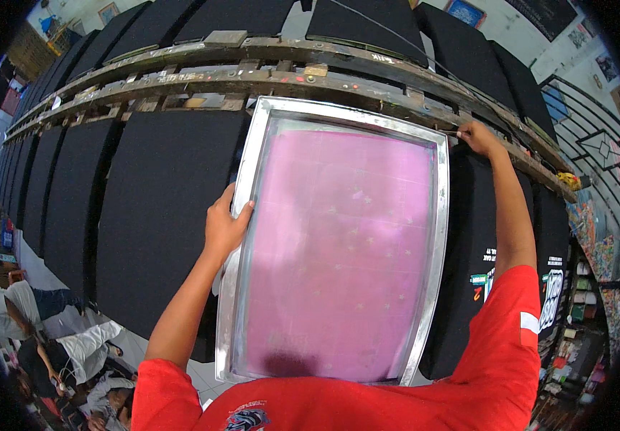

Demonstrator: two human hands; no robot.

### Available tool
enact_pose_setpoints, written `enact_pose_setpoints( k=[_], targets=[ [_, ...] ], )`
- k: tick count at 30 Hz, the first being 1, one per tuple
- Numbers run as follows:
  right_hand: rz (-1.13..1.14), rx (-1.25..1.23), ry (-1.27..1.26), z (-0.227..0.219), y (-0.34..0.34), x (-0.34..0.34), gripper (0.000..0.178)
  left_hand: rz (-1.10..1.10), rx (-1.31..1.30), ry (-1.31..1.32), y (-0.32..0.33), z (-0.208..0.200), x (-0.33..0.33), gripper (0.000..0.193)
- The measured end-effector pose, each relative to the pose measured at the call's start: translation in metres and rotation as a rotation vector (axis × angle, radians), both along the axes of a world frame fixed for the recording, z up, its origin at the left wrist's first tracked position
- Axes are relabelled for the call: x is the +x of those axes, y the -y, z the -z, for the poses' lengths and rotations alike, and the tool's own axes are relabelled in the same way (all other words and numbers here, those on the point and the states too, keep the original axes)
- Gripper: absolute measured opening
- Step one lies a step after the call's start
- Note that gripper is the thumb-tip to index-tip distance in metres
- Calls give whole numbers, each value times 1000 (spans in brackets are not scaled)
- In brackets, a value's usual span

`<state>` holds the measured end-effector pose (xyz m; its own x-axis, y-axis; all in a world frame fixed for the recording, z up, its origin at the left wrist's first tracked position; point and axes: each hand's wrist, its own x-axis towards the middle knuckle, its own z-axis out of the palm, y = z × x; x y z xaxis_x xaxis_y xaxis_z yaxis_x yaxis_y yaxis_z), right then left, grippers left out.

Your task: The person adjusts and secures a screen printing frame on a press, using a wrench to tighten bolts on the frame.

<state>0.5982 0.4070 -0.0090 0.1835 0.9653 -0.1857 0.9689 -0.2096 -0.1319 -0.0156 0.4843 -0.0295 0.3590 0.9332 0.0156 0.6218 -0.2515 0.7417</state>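
Note:
A screen printing frame (441, 208) with a silver metal border lies in front of me. Its pink mesh (346, 287) carries small pale star shapes. My left hand (225, 226) grips the frame's left side, thumb on the border and fingers round the outer edge. Beyond the frame's far right corner, my right hand (478, 138) is closed in a pinch beside the wooden rail (367, 92). Something thin shows between its fingertips and the corner, too small to make out. Black fabric is stretched over a flat board (170, 215) left of the frame.
More black-covered boards (367, 25) line the far side of a second rail (310, 52). Printed black fabric (479, 237) lies right of the frame. People (58, 337) sit on the floor at lower left. A metal railing (597, 144) and loaded shelves (576, 323) stand at right.

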Motion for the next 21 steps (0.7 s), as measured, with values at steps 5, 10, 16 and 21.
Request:
enact_pose_setpoints(
  k=[5,10,16,21],
  targets=[
    [50,36,-94,12,7,0,27,-4,46,4,-1,9,-3,54],
    [89,-118,56,3,-6,-10,24,-1,-40,-36,-2,-9,0,53],
    [0,-67,77,-6,-8,-13,32,-23,32,-32,-2,4,-5,55],
    [158,212,29,9,24,27,43,-23,33,-26,2,-6,-9,55]
  ],
)
